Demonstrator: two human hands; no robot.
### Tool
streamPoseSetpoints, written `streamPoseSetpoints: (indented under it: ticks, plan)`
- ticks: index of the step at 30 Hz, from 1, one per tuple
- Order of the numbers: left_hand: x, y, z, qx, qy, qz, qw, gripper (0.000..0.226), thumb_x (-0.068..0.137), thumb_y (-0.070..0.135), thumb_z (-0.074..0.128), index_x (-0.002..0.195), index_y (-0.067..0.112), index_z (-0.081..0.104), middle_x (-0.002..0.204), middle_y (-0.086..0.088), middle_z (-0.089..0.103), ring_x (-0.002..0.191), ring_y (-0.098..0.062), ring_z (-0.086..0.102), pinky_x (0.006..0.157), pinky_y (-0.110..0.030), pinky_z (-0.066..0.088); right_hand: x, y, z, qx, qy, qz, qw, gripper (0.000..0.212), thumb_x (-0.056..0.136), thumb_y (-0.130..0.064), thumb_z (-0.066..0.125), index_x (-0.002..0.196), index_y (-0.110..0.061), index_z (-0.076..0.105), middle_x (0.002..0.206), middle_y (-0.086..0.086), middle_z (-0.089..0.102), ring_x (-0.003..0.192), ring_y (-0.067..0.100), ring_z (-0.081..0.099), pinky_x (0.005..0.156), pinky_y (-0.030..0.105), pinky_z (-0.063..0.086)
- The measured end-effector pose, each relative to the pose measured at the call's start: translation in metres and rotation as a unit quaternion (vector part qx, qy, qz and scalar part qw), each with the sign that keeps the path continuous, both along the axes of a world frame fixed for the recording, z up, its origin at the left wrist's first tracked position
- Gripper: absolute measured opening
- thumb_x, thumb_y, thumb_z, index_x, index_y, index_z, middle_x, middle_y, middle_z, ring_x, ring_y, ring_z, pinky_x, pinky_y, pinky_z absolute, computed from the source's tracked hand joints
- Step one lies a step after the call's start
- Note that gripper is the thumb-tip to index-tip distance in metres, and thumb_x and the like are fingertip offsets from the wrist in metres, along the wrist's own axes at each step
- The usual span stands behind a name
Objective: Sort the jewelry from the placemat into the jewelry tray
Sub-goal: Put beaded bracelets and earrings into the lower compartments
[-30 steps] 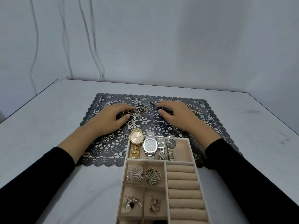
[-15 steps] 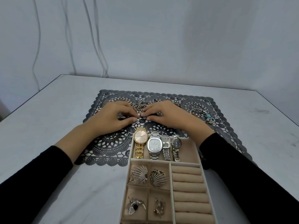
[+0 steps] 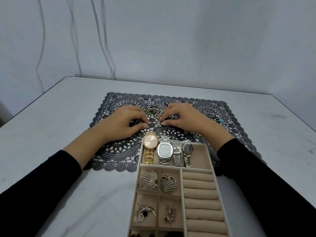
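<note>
A dark lace placemat point(image 3: 118, 151) is spread on a pale desk point(image 3: 68, 185). The far end of a beige jewelry tray point(image 3: 210, 152) is laid over its near edge. Both hands are set on the placemat, either side of a tangle of silver chains point(image 3: 153, 110). A small silver piece point(image 3: 148, 126) is pinched at the thumb tip of the left hand point(image 3: 123, 123). The right hand point(image 3: 185, 118) is curled, fingertips down; whether anything is gripped cannot be told. Four watches, including a gold watch point(image 3: 150, 143), are laid in the tray's far compartment. A turquoise piece point(image 3: 221, 119) is seen on the placemat's right side.
</note>
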State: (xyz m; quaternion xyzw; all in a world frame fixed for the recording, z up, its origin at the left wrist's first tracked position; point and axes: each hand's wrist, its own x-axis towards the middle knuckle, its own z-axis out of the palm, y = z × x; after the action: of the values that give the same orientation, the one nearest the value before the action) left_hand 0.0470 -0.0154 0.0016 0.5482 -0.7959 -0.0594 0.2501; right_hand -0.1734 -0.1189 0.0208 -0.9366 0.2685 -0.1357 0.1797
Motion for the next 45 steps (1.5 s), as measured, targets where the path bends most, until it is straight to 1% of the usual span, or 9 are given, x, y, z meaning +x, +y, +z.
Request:
streamPoseSetpoints:
  ticks: [9, 14, 17, 21, 24, 29, 33, 37, 45]
  plan:
    - [-0.005, -0.002, -0.002, 0.015, -0.009, 0.000, 1.000, 0.018, 0.093, 0.026, 0.064, 0.108, 0.025, 0.072, 0.101, 0.008, 0.061, 0.096, -0.006, 0.053, 0.082, -0.007, 0.033, -0.012, -0.007, 0.000, 0.045, -0.018, -0.049, 0.998, 0.007, 0.082, -0.024, 0.074, 0.089, -0.022, 0.072, 0.090, -0.015, 0.067, 0.087, -0.002, 0.058, 0.077, 0.017, 0.043]
    - [-0.006, -0.002, -0.001, 0.016, -0.016, -0.001, 1.000, 0.013, 0.093, 0.024, 0.063, 0.103, 0.023, 0.070, 0.099, 0.006, 0.060, 0.097, -0.008, 0.052, 0.084, -0.010, 0.033, -0.012, -0.004, 0.001, 0.064, -0.043, -0.070, 0.995, 0.010, 0.082, -0.022, 0.073, 0.092, -0.019, 0.071, 0.086, -0.012, 0.068, 0.082, 0.001, 0.063, 0.072, 0.009, 0.045]
    - [-0.005, -0.003, -0.001, 0.011, -0.024, -0.005, 1.000, 0.010, 0.093, 0.025, 0.063, 0.100, 0.022, 0.069, 0.097, 0.005, 0.060, 0.094, -0.009, 0.051, 0.082, -0.010, 0.033, -0.006, -0.002, -0.001, 0.030, -0.033, -0.087, 0.995, 0.020, 0.084, -0.032, 0.071, 0.100, -0.020, 0.072, 0.093, -0.007, 0.069, 0.087, 0.005, 0.062, 0.077, 0.017, 0.048]
    - [-0.005, -0.004, -0.003, 0.005, -0.022, -0.001, 1.000, 0.007, 0.092, 0.025, 0.063, 0.097, 0.022, 0.068, 0.095, 0.007, 0.059, 0.093, -0.008, 0.050, 0.081, -0.009, 0.032, 0.002, 0.001, -0.002, -0.013, -0.002, -0.093, 0.996, 0.024, 0.085, -0.036, 0.069, 0.102, -0.020, 0.073, 0.096, -0.006, 0.067, 0.088, 0.007, 0.056, 0.068, 0.011, 0.038]
    - [-0.006, -0.005, -0.006, -0.001, -0.017, 0.011, 1.000, 0.005, 0.092, 0.026, 0.063, 0.094, 0.022, 0.067, 0.095, 0.006, 0.059, 0.093, -0.010, 0.050, 0.080, -0.010, 0.032, 0.002, 0.002, -0.002, 0.005, -0.018, -0.098, 0.995, 0.016, 0.085, -0.028, 0.070, 0.098, -0.019, 0.073, 0.090, -0.011, 0.062, 0.082, 0.002, 0.053, 0.064, 0.002, 0.032]
    - [-0.011, -0.007, -0.008, -0.023, 0.002, 0.028, 0.999, 0.007, 0.093, 0.023, 0.063, 0.093, 0.017, 0.067, 0.091, 0.005, 0.060, 0.087, -0.010, 0.051, 0.077, -0.008, 0.033, -0.001, 0.001, -0.004, 0.076, -0.048, -0.104, 0.990, 0.009, 0.083, -0.021, 0.073, 0.092, -0.019, 0.071, 0.083, -0.015, 0.063, 0.079, -0.001, 0.056, 0.069, 0.009, 0.041]
    - [-0.014, -0.005, -0.005, -0.021, 0.062, 0.046, 0.997, 0.004, 0.095, 0.022, 0.059, 0.092, 0.021, 0.062, 0.089, 0.012, 0.062, 0.083, -0.004, 0.056, 0.069, -0.012, 0.036, -0.005, -0.001, -0.004, 0.111, -0.065, -0.099, 0.987, 0.007, 0.082, -0.019, 0.074, 0.085, -0.019, 0.067, 0.083, -0.010, 0.065, 0.080, 0.007, 0.061, 0.072, 0.018, 0.047]
    - [-0.014, -0.003, -0.003, 0.001, 0.135, 0.079, 0.988, 0.008, 0.095, 0.025, 0.059, 0.096, 0.021, 0.065, 0.091, 0.008, 0.070, 0.082, -0.018, 0.066, 0.073, -0.033, 0.051, -0.006, -0.002, -0.004, 0.118, -0.069, -0.087, 0.987, 0.005, 0.083, -0.018, 0.072, 0.085, -0.017, 0.067, 0.082, -0.008, 0.065, 0.078, 0.007, 0.060, 0.071, 0.018, 0.047]
    - [-0.015, -0.004, -0.005, 0.003, 0.189, 0.097, 0.977, 0.006, 0.093, 0.028, 0.063, 0.092, 0.024, 0.067, 0.083, 0.008, 0.070, 0.073, 0.000, 0.062, 0.068, -0.014, 0.047, -0.004, 0.002, 0.001, 0.106, -0.044, -0.061, 0.991, 0.023, 0.085, -0.024, 0.070, 0.108, -0.026, 0.071, 0.097, -0.013, 0.067, 0.090, -0.001, 0.060, 0.078, 0.008, 0.044]
